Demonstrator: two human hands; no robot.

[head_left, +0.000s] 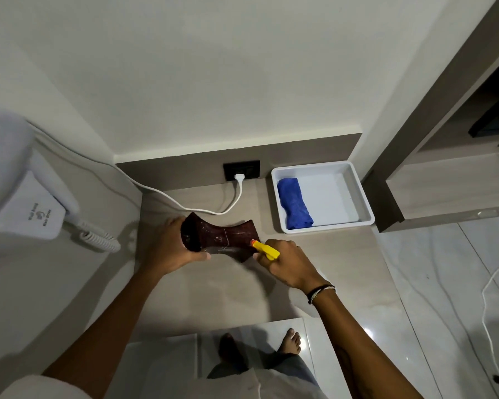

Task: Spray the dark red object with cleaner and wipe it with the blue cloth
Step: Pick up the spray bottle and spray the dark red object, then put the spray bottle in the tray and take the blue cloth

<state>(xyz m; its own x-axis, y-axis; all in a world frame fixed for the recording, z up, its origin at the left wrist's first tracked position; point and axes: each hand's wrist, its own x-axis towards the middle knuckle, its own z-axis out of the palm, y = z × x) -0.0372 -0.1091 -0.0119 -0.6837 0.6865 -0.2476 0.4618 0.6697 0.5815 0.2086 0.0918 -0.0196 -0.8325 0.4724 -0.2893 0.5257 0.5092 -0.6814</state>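
Fingers [195,256] of my left hand [170,249] are wrapped around the left flared end of the dark red object [222,236], holding it tilted just above the bench [213,286]; my right hand [285,264] is closed around a spray bottle, with only its yellow spray head [267,249] showing, the orange nozzle almost touching the object's right end. The bottle body is hidden under my hand.

On the wall to my left hangs a white hair dryer unit [23,194]; its base carries small print I can partly read as "Hair Dryer", the rest too blurred. Its coiled cord [100,239] hangs below. At the back right of the bench sits a white tray [363,203], well apart from the object, with the rolled blue cloth [294,204] lying along its left side. A white cable [162,194] runs across the bench to a plug [239,177] in the black wall socket [241,169]. A dark bracelet [320,292] circles my right wrist.
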